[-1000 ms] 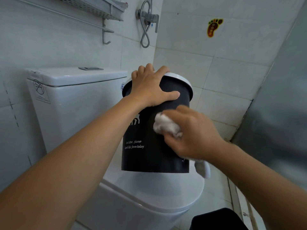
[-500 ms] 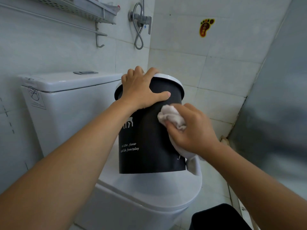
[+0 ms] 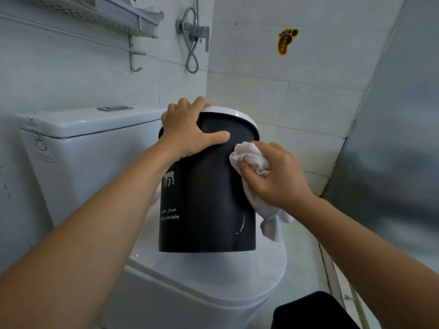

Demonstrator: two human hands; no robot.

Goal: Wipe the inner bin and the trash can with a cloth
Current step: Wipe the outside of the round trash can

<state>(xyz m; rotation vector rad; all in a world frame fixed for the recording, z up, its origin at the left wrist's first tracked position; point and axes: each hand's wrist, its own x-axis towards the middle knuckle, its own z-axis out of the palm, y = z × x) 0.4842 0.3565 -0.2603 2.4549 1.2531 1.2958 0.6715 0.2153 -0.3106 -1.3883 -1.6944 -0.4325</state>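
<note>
Though partly behind both hands [image 3: 190, 136], trash can [image 3: 206, 205] print half-legible

Matt black trash can [image 3: 206, 198], soft cloth [image 3: 249, 157]

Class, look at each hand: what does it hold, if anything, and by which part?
The left hand grips the black trash can at its top rim, thumb on the side wall. The right hand holds the white cloth bunched at its upper end, the tail hanging loose.
</note>
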